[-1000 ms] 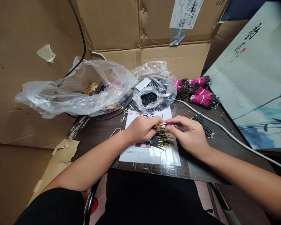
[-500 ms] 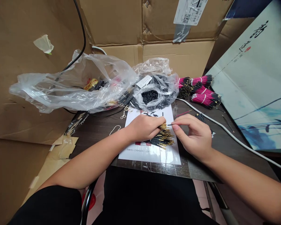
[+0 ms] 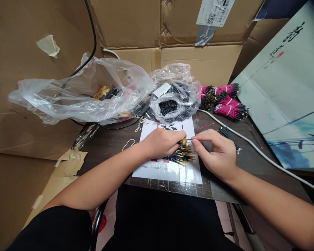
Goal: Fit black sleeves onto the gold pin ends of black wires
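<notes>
Gold-tipped wires lie bunched on a printed sheet, clamped under the left hand's closed fingers; the right hand pinches one black wire between its fingertips, its end now closer to the bundle.

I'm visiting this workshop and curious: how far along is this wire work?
Done-looking: the pink wire bundles at the back are banded. In hand: the left hand grips the gold-tipped wires, and the right hand pinches a thin wire. Remaining: the clear bag holds many black pieces, though how much is unfinished can't be told.
</notes>
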`<state>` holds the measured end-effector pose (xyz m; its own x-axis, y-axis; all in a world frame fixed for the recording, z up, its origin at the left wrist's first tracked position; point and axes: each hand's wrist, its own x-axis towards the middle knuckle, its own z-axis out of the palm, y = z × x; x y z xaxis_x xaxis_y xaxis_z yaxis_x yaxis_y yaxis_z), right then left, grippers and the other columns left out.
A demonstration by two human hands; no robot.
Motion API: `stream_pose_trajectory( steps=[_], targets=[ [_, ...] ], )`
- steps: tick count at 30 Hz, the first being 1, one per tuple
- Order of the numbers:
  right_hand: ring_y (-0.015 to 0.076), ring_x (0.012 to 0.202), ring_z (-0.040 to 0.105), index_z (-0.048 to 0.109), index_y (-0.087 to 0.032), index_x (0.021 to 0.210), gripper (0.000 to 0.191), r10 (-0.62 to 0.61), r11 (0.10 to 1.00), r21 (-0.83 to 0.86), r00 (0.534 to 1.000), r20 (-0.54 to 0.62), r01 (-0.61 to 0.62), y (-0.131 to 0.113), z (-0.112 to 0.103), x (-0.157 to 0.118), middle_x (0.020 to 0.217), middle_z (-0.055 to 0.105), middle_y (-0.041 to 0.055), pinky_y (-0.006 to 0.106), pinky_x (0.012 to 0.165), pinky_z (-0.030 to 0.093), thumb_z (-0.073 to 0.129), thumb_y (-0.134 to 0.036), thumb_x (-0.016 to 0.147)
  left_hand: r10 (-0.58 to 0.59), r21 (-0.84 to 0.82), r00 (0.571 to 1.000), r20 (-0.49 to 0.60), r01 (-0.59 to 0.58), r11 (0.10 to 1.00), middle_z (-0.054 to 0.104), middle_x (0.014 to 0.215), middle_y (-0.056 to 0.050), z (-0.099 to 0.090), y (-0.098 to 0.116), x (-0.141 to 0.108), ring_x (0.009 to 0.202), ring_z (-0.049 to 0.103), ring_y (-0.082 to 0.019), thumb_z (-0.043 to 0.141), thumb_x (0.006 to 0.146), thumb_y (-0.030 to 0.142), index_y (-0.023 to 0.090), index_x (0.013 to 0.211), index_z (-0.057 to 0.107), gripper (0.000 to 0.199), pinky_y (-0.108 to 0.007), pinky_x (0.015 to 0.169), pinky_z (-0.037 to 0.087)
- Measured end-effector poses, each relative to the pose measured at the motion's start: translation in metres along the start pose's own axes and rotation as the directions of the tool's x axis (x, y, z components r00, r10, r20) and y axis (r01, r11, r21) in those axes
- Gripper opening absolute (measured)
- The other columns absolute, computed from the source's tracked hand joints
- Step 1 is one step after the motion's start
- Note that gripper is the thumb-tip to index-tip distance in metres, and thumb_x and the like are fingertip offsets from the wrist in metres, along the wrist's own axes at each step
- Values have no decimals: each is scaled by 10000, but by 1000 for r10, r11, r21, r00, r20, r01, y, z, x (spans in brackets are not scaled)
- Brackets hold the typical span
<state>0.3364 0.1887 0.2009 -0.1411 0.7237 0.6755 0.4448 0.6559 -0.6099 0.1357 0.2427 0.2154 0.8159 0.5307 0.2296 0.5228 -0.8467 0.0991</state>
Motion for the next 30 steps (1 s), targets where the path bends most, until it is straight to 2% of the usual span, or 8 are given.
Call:
stream_pose_trajectory(
  steps=[9,12,15,19,24,27,30],
  targets=[
    [129,760,599,650,-201,886,175,81,990,117,996,32,-84,4,2,-2,833,673,10,326,720,487,657,-76,764,8,-18,1000,15,-8,1000,652,796,17,0,-1,-1,734,633,-141,430,877,200,196,941,518,108,-256,569,372],
    [126,755,598,653,-203,883,171,77,994,78,997,6,-78,2,3,-2,829,679,8,321,713,485,665,-83,762,16,-6,1000,10,-16,1000,651,793,19,3,-1,-1,736,642,-147,430,883,197,195,954,517,112,-256,568,384],
    [123,753,602,661,-203,874,184,12,999,-52,999,-36,-14,-1,4,-1,826,695,2,316,718,483,689,-79,741,15,11,1000,5,-15,1000,657,790,10,5,-1,0,735,651,-160,438,890,217,187,964,517,112,-261,571,401],
    [119,762,620,677,-208,913,221,-75,985,-157,997,-9,72,-1,4,1,843,704,0,310,743,492,691,-76,737,21,23,1000,-1,-21,1000,667,796,0,6,0,0,705,654,-173,419,900,226,175,987,515,139,-274,551,413],
    [163,927,618,662,-211,1120,390,-179,937,-295,982,58,188,0,1,0,1052,689,48,344,841,504,661,-84,752,11,25,1000,-15,-11,1000,670,816,-30,6,1,0,737,665,-190,385,910,212,148,1019,514,181,-285,582,451],
    [220,1039,585,583,-176,1271,491,-240,894,-360,964,118,267,0,-2,-2,1185,644,89,407,909,497,630,-151,783,-21,19,1000,-19,21,1000,672,824,-37,5,0,-1,753,670,-195,375,913,207,144,1010,518,184,-287,600,461],
    [260,1102,554,515,-148,1345,561,-268,856,-411,949,165,313,-2,-2,-4,1258,605,111,451,946,489,615,-216,798,-46,13,999,-23,46,999,672,815,-40,4,0,-1,749,669,-192,379,909,205,151,955,522,161,-283,599,458]
  ],
)
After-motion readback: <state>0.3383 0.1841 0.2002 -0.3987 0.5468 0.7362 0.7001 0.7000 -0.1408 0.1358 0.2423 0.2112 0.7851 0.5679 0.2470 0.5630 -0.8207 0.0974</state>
